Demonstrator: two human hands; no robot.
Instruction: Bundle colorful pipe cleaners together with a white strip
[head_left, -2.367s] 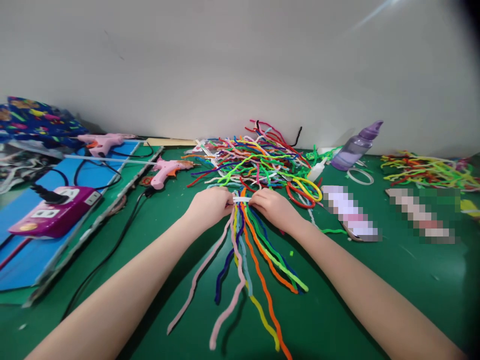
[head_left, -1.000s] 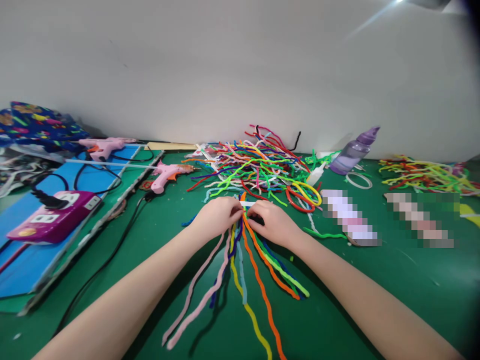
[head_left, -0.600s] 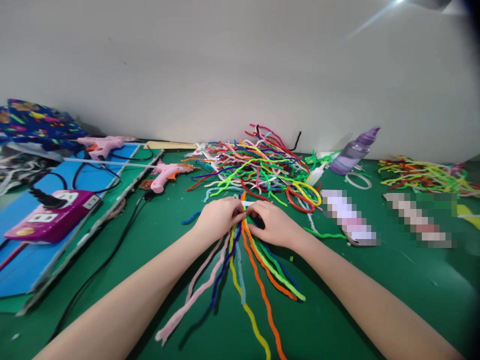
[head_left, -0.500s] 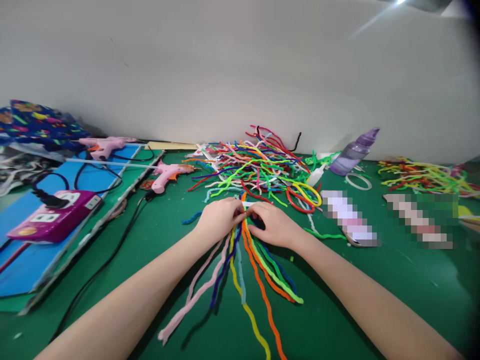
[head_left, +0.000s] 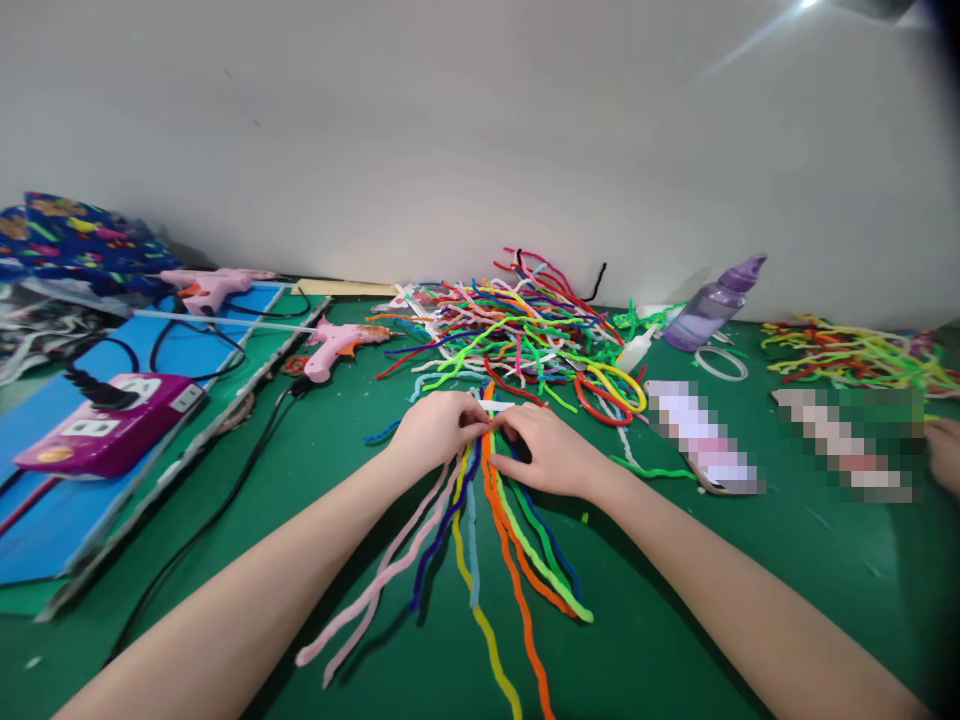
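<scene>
A bundle of fuzzy pipe cleaners (head_left: 513,545) in pink, dark blue, yellow, light blue, orange and green fans out towards me over the green table. My left hand (head_left: 437,432) pinches its gathered top from the left, fingers closed. From the right, my right hand (head_left: 553,450) closes thumb and fingers on the same spot, the fingertips of both hands almost meeting. Just above the fingertips a small white strip (head_left: 501,406) lies across the bundle. What exactly sits between the fingertips is partly hidden.
A heap of pipe cleaners (head_left: 517,320) lies beyond my hands. On the left are two pink glue guns, one nearer (head_left: 330,348), with cords, and a purple power strip (head_left: 124,425). A purple bottle (head_left: 705,312) and blurred-out phones stand or lie right. Another person's hand (head_left: 946,452) shows there.
The loose lower ends of the bundle have swung slightly left, and the two pink strands have spread apart. Both hands keep their pinch. Another person's hand has come further in at the right edge.
</scene>
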